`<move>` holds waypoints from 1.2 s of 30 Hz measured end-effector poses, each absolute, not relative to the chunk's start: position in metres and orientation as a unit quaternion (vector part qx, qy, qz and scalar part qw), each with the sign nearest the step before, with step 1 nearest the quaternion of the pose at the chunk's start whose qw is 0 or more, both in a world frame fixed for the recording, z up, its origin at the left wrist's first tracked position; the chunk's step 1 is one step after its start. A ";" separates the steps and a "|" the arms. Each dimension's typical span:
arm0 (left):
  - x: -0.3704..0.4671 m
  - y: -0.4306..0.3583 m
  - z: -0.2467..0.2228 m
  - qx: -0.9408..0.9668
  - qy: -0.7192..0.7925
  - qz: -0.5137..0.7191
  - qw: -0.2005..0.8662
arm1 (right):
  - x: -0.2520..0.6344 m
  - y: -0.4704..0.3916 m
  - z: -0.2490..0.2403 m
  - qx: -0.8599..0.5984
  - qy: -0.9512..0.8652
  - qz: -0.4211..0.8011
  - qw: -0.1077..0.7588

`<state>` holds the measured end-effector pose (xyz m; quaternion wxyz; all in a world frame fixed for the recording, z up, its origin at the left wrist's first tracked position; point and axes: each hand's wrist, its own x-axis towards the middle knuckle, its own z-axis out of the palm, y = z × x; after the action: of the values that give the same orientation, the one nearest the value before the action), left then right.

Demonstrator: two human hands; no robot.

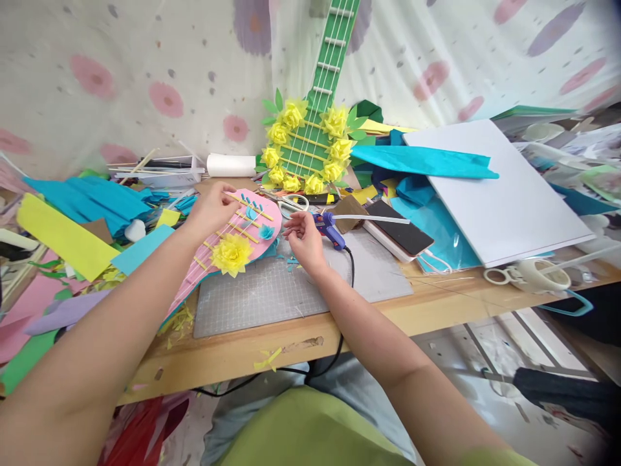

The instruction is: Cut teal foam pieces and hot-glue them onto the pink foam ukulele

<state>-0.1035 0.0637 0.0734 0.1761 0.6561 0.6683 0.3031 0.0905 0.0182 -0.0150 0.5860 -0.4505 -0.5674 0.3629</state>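
A pink paper guitar [266, 206] with a blue edge lies slantwise on the grey cutting mat [301, 291]. On it are yellow strips, white strings, a large yellow paper flower [231, 254], a small blue flower [266, 232] and several blue leaf-shaped pieces. My left hand [213, 208] is closed in a pinch at the guitar's upper left edge; whatever its fingertips hold is too small to make out. Just right of the guitar, my right hand [305, 241] hovers with fingers loosely bent and apart, nothing visible in them. Beside it lies a blue glue gun [330, 228] with a glue stick.
Behind stands a green paper guitar [303, 152] ringed with yellow flowers. White-handled scissors [294, 204] lie near it. To the right are a phone [400, 226], a white board [495, 194] and tape rolls [538, 275]. Coloured paper [68, 236] crowds the left; a black cord [351, 265] crosses the table's edge.
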 end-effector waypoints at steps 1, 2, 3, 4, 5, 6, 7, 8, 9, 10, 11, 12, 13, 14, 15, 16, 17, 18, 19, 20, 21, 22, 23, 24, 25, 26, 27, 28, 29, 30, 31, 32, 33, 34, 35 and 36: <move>-0.110 0.064 0.074 0.668 0.663 0.295 0.163 | 0.094 0.019 -0.015 -0.466 -0.569 0.364 0.571; -0.115 0.064 0.073 0.675 0.661 0.289 0.155 | 0.098 0.019 -0.014 -0.481 -0.573 0.367 0.553; -0.119 0.063 0.072 0.678 0.663 0.276 0.155 | 0.103 0.020 -0.013 -0.494 -0.578 0.371 0.534; -0.121 0.061 0.070 0.678 0.669 0.261 0.158 | 0.107 0.020 -0.011 -0.505 -0.582 0.372 0.518; -0.122 0.059 0.068 0.680 0.671 0.246 0.162 | 0.112 0.020 -0.008 -0.514 -0.587 0.369 0.506; -0.122 0.057 0.066 0.688 0.668 0.229 0.166 | 0.117 0.020 -0.004 -0.523 -0.593 0.359 0.496; -0.121 0.055 0.064 0.702 0.659 0.214 0.166 | 0.122 0.019 0.000 -0.532 -0.603 0.346 0.484; -0.119 0.054 0.063 0.721 0.643 0.201 0.163 | 0.128 0.018 0.004 -0.541 -0.616 0.333 0.465; -0.117 0.054 0.062 0.743 0.623 0.189 0.156 | 0.134 0.015 0.009 -0.550 -0.633 0.326 0.436; -0.115 0.054 0.061 0.764 0.602 0.178 0.147 | 0.141 0.013 0.014 -0.555 -0.651 0.328 0.402; -0.113 0.054 0.061 0.782 0.584 0.167 0.137 | 0.148 0.009 0.018 -0.554 -0.668 0.341 0.361; -0.111 0.055 0.061 0.796 0.571 0.157 0.129 | 0.156 0.006 0.022 -0.553 -0.681 0.359 0.319; -0.109 0.056 0.062 0.803 0.565 0.149 0.122 | 0.164 0.003 0.026 -0.553 -0.692 0.371 0.280; -0.107 0.056 0.063 0.802 0.568 0.142 0.118 | 0.174 0.000 0.029 -0.557 -0.701 0.377 0.237; -0.104 0.056 0.064 0.794 0.581 0.137 0.115 | 0.183 -0.003 0.031 -0.569 -0.701 0.378 0.203; -0.100 0.056 0.065 0.782 0.599 0.132 0.111 | 0.192 -0.004 0.033 -0.584 -0.698 0.378 0.171; -0.097 0.055 0.066 0.769 0.618 0.126 0.103 | 0.200 -0.005 0.035 -0.604 -0.692 0.367 0.146; -0.093 0.055 0.067 0.758 0.634 0.119 0.093 | 0.207 -0.005 0.036 -0.630 -0.684 0.344 0.130; -0.088 0.054 0.068 0.752 0.646 0.108 0.081 | 0.213 -0.004 0.036 -0.654 -0.678 0.311 0.122; -0.084 0.054 0.068 0.748 0.654 0.090 0.070 | 0.217 -0.002 0.036 -0.676 -0.671 0.277 0.125; -0.080 0.054 0.068 0.746 0.660 0.070 0.059 | 0.219 0.001 0.034 -0.691 -0.665 0.249 0.139; -0.077 0.055 0.067 0.743 0.666 0.048 0.053 | 0.219 0.004 0.032 -0.696 -0.661 0.231 0.159; -0.075 0.055 0.066 0.739 0.671 0.030 0.049 | 0.218 0.007 0.030 -0.694 -0.660 0.223 0.184; -0.073 0.056 0.065 0.733 0.678 0.018 0.047 | 0.215 0.011 0.026 -0.683 -0.663 0.224 0.208; -0.072 0.056 0.065 0.728 0.684 0.015 0.046 | 0.211 0.014 0.023 -0.669 -0.669 0.229 0.228; -0.072 0.057 0.064 0.724 0.687 0.023 0.047 | 0.207 0.018 0.018 -0.656 -0.675 0.233 0.244; -0.073 0.056 0.064 0.723 0.688 0.037 0.050 | 0.202 0.021 0.014 -0.643 -0.682 0.238 0.255; -0.074 0.056 0.064 0.721 0.689 0.055 0.056 | 0.196 0.023 0.009 -0.638 -0.684 0.239 0.261; -0.076 0.055 0.064 0.719 0.688 0.077 0.064 | 0.192 0.025 0.005 -0.637 -0.683 0.235 0.270; -0.078 0.054 0.065 0.714 0.688 0.103 0.078 | 0.187 0.027 0.001 -0.639 -0.679 0.231 0.277; -0.080 0.053 0.066 0.707 0.688 0.131 0.094 | 0.184 0.028 -0.003 -0.644 -0.673 0.226 0.285; -0.082 0.052 0.067 0.698 0.688 0.163 0.110 | 0.181 0.029 -0.006 -0.649 -0.665 0.225 0.294; -0.085 0.050 0.068 0.687 0.688 0.199 0.127 | 0.179 0.029 -0.009 -0.653 -0.657 0.227 0.300; -0.086 0.049 0.068 0.673 0.685 0.238 0.148 | 0.178 0.029 -0.011 -0.658 -0.648 0.234 0.304; -0.088 0.048 0.069 0.656 0.680 0.277 0.175 | 0.177 0.029 -0.012 -0.665 -0.637 0.241 0.306; -0.089 0.046 0.069 0.637 0.673 0.316 0.205 | 0.177 0.029 -0.012 -0.672 -0.626 0.248 0.308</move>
<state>-0.0889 0.0462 0.0685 0.2050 0.6367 0.6727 0.3163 0.1774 0.0289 -0.0123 0.3082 -0.6719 -0.6262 0.2477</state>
